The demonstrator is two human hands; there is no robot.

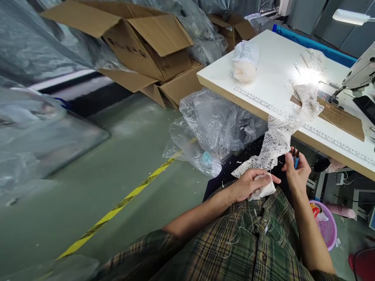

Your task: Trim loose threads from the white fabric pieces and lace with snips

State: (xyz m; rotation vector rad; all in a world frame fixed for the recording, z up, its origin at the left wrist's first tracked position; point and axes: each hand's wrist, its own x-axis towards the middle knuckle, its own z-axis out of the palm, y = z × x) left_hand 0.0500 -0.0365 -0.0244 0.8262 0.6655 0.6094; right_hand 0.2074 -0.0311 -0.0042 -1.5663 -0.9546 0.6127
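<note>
Across green floor [131,136], spotting one yellow tape line [140,188], then at least two open cardboard boxes [164,37]. On the surface [272,54], near its left edge, seeing one wrapped bundle [246,62]. Clamping folded white lace [265,192] in the left hand [250,182], off the surface's front edge, with one lace strip [277,138] hanging over that edge. Gripping one pair of blue-handled snips [297,160] in the right hand [298,174], just beside that strip.
</note>
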